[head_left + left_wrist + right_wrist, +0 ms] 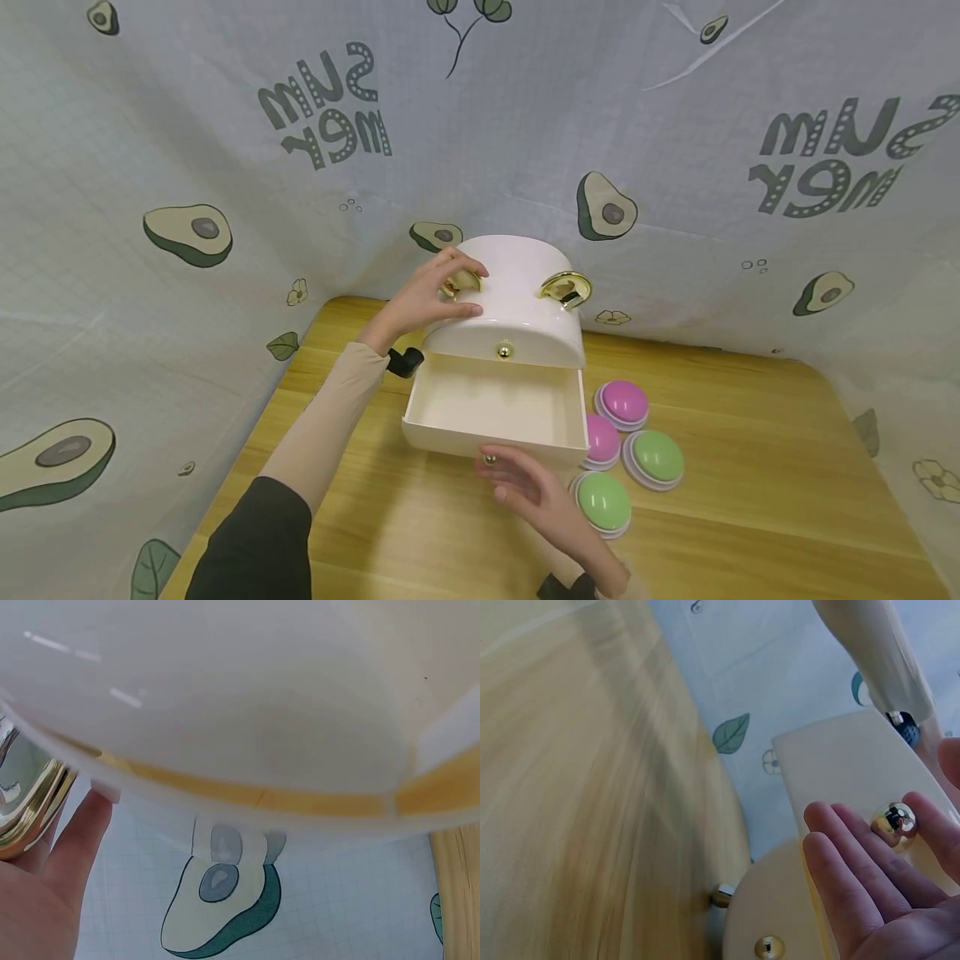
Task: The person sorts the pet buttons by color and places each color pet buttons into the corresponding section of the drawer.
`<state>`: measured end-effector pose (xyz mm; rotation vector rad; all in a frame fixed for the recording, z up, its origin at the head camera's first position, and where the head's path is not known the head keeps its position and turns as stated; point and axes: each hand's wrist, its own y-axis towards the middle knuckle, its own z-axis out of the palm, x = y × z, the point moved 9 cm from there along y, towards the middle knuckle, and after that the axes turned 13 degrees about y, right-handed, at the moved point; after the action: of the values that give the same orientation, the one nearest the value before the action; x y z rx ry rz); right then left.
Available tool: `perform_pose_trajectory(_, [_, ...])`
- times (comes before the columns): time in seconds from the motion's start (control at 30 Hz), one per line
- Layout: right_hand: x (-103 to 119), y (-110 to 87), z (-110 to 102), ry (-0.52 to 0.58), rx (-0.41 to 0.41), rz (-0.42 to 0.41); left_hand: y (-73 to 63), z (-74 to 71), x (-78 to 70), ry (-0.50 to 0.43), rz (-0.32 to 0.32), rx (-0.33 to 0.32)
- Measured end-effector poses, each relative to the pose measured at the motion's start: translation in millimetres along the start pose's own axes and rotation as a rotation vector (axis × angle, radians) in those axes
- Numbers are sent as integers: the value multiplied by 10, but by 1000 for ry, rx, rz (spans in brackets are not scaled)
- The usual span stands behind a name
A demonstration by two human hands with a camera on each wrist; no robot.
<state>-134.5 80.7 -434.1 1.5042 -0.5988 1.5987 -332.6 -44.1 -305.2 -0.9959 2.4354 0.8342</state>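
Observation:
A white dome-topped box point(517, 258) has its lower drawer point(450, 440) pulled out, with the drawer's bare floor showing. My left hand point(423, 300) grips a gold ear-shaped piece point(467, 282) on the box's left side, thumb on the near side and fingers over the far side. In the left wrist view a fingertip point(105, 791) presses the white shell beside the gold piece. My right hand point(543, 504) is at the drawer front, fingers extended. The right wrist view shows the gold drawer knob point(894, 823) between its index and middle fingers.
Right of the drawer lie two pink domed discs point(625, 402) and two green ones point(658, 456), on the wooden table point(750, 467). A second gold ear point(566, 288) and an upper gold knob point(505, 352) stick out from the box. Behind hangs an avocado-print cloth point(510, 150).

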Motion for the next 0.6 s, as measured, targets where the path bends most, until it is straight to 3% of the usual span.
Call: perform_pose_trajectory(0.6, [61,-143,94,-33,8,-2,-3,5,-5,-16,-4,2])
